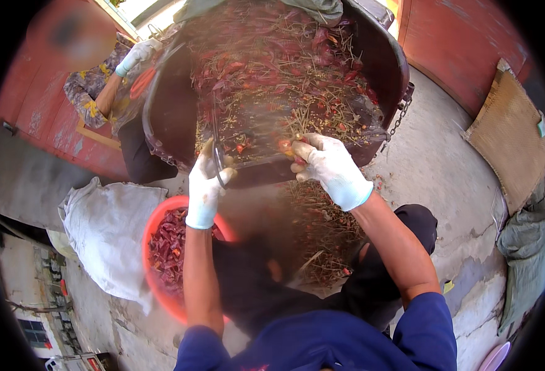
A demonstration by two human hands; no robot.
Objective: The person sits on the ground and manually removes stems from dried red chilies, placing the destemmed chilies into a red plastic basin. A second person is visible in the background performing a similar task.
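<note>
Dried red chili peppers with stems and seeds fill the back of a dark cart bed in front of me. My left hand, in a white glove, is closed around dark metal scissors; a loop shows by the fingers, and a thin length points up over the bed. With my right hand, also gloved, I pinch a red chili pepper at the bed's near edge. The fingers partly hide the pepper. Both hands are apart, at about the same height.
An orange-red basin of chili pods stands by my left forearm, beside a white sack. Stems litter the floor between my legs. Another person's gloved hand is at the cart's left side. A chain hangs at its right.
</note>
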